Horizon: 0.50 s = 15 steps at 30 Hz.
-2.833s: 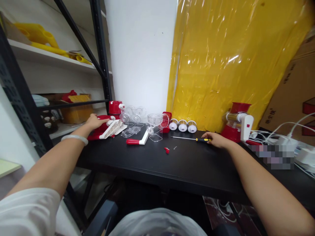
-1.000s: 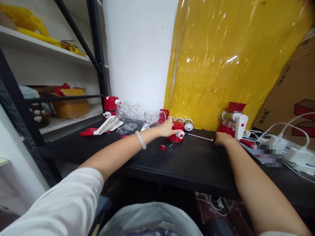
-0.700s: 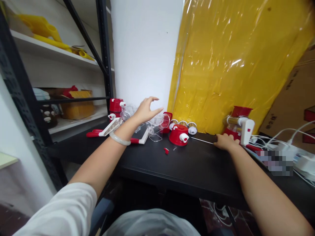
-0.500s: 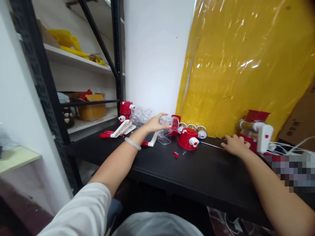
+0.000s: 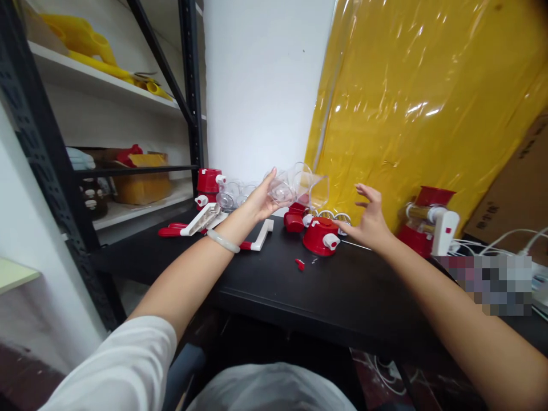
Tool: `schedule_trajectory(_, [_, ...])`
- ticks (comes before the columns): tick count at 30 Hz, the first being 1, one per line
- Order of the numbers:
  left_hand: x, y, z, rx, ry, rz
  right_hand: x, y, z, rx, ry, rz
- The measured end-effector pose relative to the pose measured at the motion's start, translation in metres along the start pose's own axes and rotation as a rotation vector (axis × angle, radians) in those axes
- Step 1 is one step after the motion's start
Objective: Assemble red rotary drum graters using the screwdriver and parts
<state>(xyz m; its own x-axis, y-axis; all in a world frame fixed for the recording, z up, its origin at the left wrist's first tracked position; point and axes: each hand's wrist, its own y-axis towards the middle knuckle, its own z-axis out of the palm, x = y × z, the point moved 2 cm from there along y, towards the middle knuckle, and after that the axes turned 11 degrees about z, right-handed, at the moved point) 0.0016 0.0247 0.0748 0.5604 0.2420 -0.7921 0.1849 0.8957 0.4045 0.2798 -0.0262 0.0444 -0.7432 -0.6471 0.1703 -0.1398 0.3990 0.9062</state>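
Observation:
My left hand [image 5: 266, 200] is closed round one end of a clear plastic grater body [image 5: 303, 185], which is raised above the table and tilted, its square-mouthed end toward the right. My right hand [image 5: 370, 220] is in the air with fingers apart, holding nothing. Between the hands, a red grater base [image 5: 317, 238] with a white knob stands on the table. Behind it are several drum inserts [image 5: 343, 220] with white rims and another red part [image 5: 293, 219]. A thin metal rod [image 5: 356, 245] lies below my right hand.
An assembled red-and-white drum grater [image 5: 445, 231] stands at the right near white cables. Crank handles [image 5: 262, 235], clear bodies [image 5: 233, 194] and stacked red bases [image 5: 208, 181] are at the left. A small red piece [image 5: 300, 265] lies in front. A shelf rack [image 5: 194, 114] borders the left.
My left hand has lifted the clear grater body off the table and tipped it. My right hand has risen from the table by the assembled grater and moved left, opening.

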Motion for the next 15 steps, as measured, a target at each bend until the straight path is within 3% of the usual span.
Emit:
schedule_trajectory(4, [0.010, 0.003, 0.025, 0.014, -0.108, -0.009, 0.056, 0.037, 0.011, 0.051, 0.098, -0.188])
schedule_trajectory(7, [0.022, 0.004, 0.036, 0.009, -0.168, 0.001, 0.078, 0.061, 0.014, 0.050, 0.138, -0.132])
schedule_trajectory(12, [0.050, 0.001, 0.041, 0.002, -0.152, -0.150, 0.061, 0.098, 0.009, -0.146, 0.197, 0.147])
schedule_trajectory(15, [0.064, -0.006, 0.044, 0.085, -0.096, -0.260, 0.040, 0.117, 0.010, -0.162, 0.277, 0.314])
